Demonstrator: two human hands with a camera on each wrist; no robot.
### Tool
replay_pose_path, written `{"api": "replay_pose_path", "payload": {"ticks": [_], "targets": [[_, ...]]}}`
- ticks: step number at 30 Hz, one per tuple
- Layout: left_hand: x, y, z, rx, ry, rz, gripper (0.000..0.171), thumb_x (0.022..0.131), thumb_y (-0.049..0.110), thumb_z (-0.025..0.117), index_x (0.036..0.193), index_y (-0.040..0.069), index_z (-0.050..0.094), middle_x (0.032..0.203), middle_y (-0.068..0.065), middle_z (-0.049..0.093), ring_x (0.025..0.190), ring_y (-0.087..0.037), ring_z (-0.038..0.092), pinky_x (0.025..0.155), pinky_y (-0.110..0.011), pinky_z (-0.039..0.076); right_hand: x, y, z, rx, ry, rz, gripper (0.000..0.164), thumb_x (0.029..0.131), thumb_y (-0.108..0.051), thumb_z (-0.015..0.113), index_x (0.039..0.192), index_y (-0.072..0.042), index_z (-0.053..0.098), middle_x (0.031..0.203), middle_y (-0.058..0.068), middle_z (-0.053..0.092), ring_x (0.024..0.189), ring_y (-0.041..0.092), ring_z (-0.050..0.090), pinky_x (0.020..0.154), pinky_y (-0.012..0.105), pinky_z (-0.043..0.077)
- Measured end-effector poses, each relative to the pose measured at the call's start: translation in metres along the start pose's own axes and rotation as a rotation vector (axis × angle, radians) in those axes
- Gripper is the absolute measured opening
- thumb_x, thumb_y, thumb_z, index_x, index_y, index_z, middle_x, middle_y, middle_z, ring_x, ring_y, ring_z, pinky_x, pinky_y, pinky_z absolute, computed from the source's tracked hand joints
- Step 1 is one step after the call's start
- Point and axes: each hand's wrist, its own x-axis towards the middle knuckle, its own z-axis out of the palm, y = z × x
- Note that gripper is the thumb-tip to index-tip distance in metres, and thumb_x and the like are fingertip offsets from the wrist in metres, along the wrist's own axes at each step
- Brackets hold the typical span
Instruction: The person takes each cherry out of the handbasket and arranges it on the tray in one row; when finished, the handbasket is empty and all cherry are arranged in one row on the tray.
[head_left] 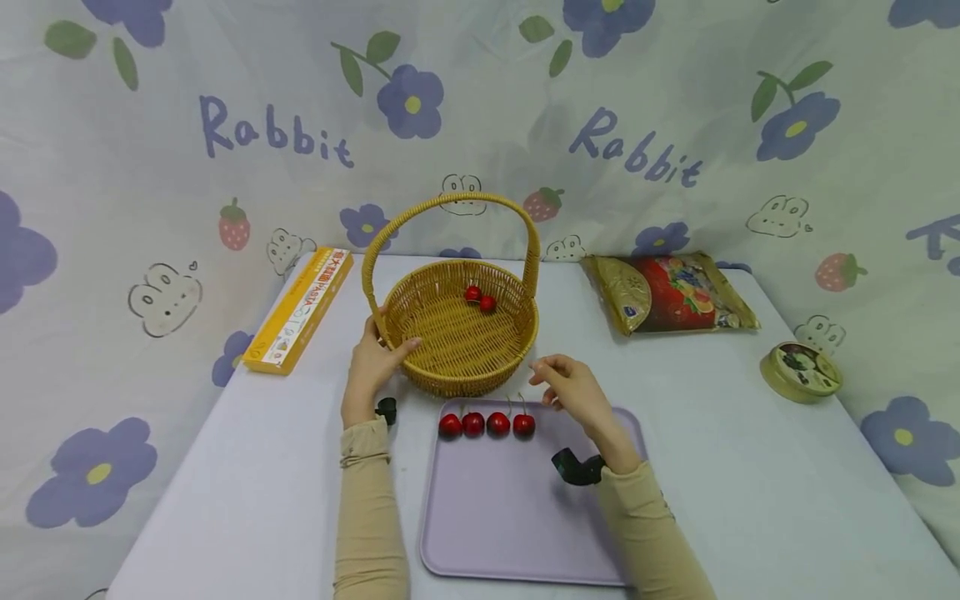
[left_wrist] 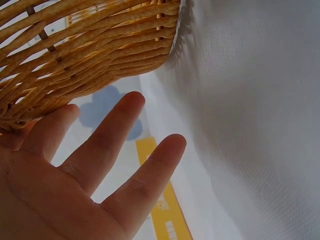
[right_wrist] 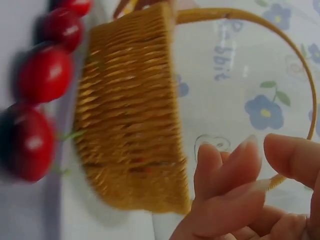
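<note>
A woven wicker basket (head_left: 460, 379) with a tall arched handle stands behind the lilac tray (head_left: 517, 517). My left hand (head_left: 372, 364) holds the basket's left rim, thumb over the edge and fingers against the outside; the left wrist view shows the fingers (left_wrist: 107, 142) spread by the wicker wall. Two red cherries (head_left: 487, 303) lie inside, toward the back right. Several more cherries (head_left: 498, 425) with stems sit in a row along the tray's far edge. Above the tray's back right, beside the basket, hovers my right hand (head_left: 572, 390), loosely bent, with nothing between thumb and fingertips.
An orange pasta box (head_left: 300, 312) lies at the back left. At the back right is a gold and red packet (head_left: 671, 292), with a round tin (head_left: 801, 372) nearer the table's right edge. A patterned curtain (head_left: 480, 108) hangs behind the table.
</note>
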Motion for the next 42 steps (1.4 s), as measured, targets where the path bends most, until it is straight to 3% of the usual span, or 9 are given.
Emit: {"api": "replay_pose_path", "payload": {"ticks": [5, 12, 17, 26, 33, 34, 39, 42], "targets": [[-0.002, -0.005, -0.001, 0.020, -0.001, -0.024, 0.094, 0.085, 0.046, 0.071, 0.156, 0.023, 0.014, 0.155, -0.022, 0.033, 0.136, -0.043, 0.042, 0.108, -0.054, 0.039, 0.029, -0.028, -0.003, 0.177, -0.115, 0.049, 0.043, 0.104, -0.031, 0.043, 0.133, 0.000, 0.054, 0.109, 0.006, 0.063, 0.066, 0.006, 0.051, 0.058, 0.018, 0.042], [-0.004, -0.007, 0.000, 0.024, 0.002, -0.025, 0.092, 0.085, 0.047, 0.071, 0.155, 0.024, 0.016, 0.157, -0.019, 0.031, 0.135, -0.044, 0.043, 0.106, -0.055, 0.041, 0.069, -0.062, 0.001, 0.377, -0.153, 0.081, 0.046, 0.106, -0.030, 0.037, 0.142, -0.004, 0.045, 0.139, 0.013, 0.053, 0.066, 0.003, 0.048, 0.057, 0.016, 0.037], [-0.005, -0.007, -0.002, 0.037, 0.017, -0.017, 0.092, 0.085, 0.046, 0.071, 0.155, 0.026, 0.015, 0.155, -0.020, 0.033, 0.133, -0.044, 0.045, 0.103, -0.055, 0.044, 0.093, -0.077, 0.010, 0.532, -0.212, 0.134, 0.048, 0.107, -0.029, 0.033, 0.148, -0.005, 0.036, 0.151, 0.012, 0.042, 0.062, 0.001, 0.048, 0.050, 0.013, 0.033], [-0.006, -0.007, -0.003, 0.036, 0.024, -0.024, 0.092, 0.084, 0.050, 0.071, 0.155, 0.028, 0.017, 0.153, -0.021, 0.036, 0.132, -0.044, 0.047, 0.102, -0.055, 0.045, 0.132, -0.072, 0.037, 0.748, -0.256, 0.349, 0.054, 0.106, -0.029, 0.032, 0.154, -0.008, 0.020, 0.159, 0.010, 0.028, 0.071, 0.004, 0.048, 0.050, 0.013, 0.031], [-0.007, -0.004, 0.003, 0.016, 0.034, -0.025, 0.092, 0.083, 0.049, 0.072, 0.154, 0.028, 0.019, 0.152, -0.021, 0.039, 0.132, -0.043, 0.048, 0.101, -0.055, 0.046, 0.151, -0.067, 0.048, 0.880, -0.246, 0.492, 0.056, 0.105, -0.029, 0.037, 0.153, -0.007, 0.019, 0.149, 0.009, 0.034, 0.070, 0.006, 0.045, 0.050, 0.015, 0.033], [-0.006, -0.003, 0.004, 0.013, 0.036, -0.020, 0.091, 0.083, 0.049, 0.072, 0.154, 0.028, 0.019, 0.151, -0.022, 0.040, 0.131, -0.043, 0.048, 0.101, -0.055, 0.046, 0.169, -0.054, 0.049, 0.920, -0.258, 0.500, 0.059, 0.104, -0.030, 0.040, 0.153, -0.006, 0.018, 0.145, 0.011, 0.038, 0.071, 0.008, 0.047, 0.050, 0.017, 0.035], [-0.005, 0.004, 0.005, 0.005, 0.042, 0.000, 0.091, 0.083, 0.048, 0.073, 0.154, 0.028, 0.020, 0.149, -0.022, 0.042, 0.131, -0.043, 0.049, 0.100, -0.055, 0.047, 0.178, -0.056, 0.046, 0.987, -0.219, 0.551, 0.066, 0.103, -0.029, 0.044, 0.155, -0.007, 0.009, 0.132, 0.009, 0.042, 0.074, 0.010, 0.049, 0.052, 0.018, 0.035], [-0.006, 0.007, 0.004, 0.014, 0.042, 0.001, 0.091, 0.082, 0.049, 0.073, 0.154, 0.029, 0.020, 0.148, -0.022, 0.043, 0.130, -0.043, 0.049, 0.100, -0.056, 0.047, 0.168, -0.070, 0.045, 0.985, -0.194, 0.576, 0.064, 0.104, -0.029, 0.041, 0.155, -0.008, 0.008, 0.143, 0.007, 0.035, 0.076, 0.009, 0.049, 0.053, 0.017, 0.033]]}}
